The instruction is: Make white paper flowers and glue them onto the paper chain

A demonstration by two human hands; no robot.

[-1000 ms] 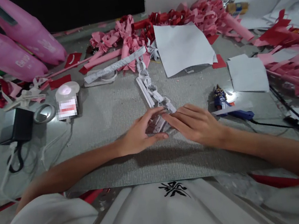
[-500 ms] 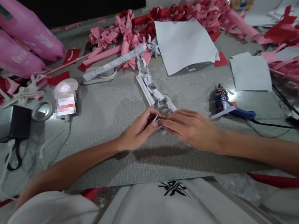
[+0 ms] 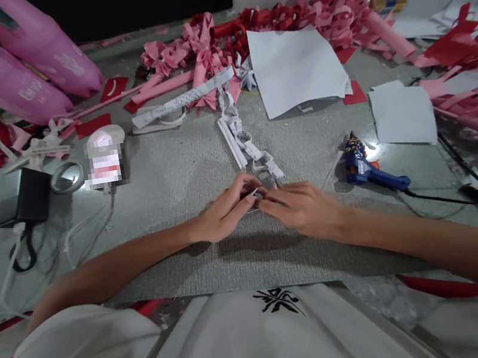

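Note:
My left hand (image 3: 224,213) and my right hand (image 3: 305,208) meet over the table, fingertips nearly touching. Both are closed on a thin white paper strip (image 3: 333,165), pinched between thumbs and fingers; a long tail of it sticks out past my right hand toward the glue gun. Most of the part in my fingers is hidden. Just beyond the hands lies a white paper chain (image 3: 242,137) of looped links, its near end close to my right fingers. Loose white strips (image 3: 232,144) lie along its left side.
A blue glue gun (image 3: 377,175) with a black cord lies at the right. Pink and red paper garlands (image 3: 277,20) run along the back, behind a white sheet (image 3: 297,70). On the left are a tape roll (image 3: 67,178), a black adapter (image 3: 24,196) and pink bottles (image 3: 41,47).
The strip's free tail has swung up and away from over the glue gun. My fingers have shifted slightly while still pinching the paper, and my right hand has turned a little.

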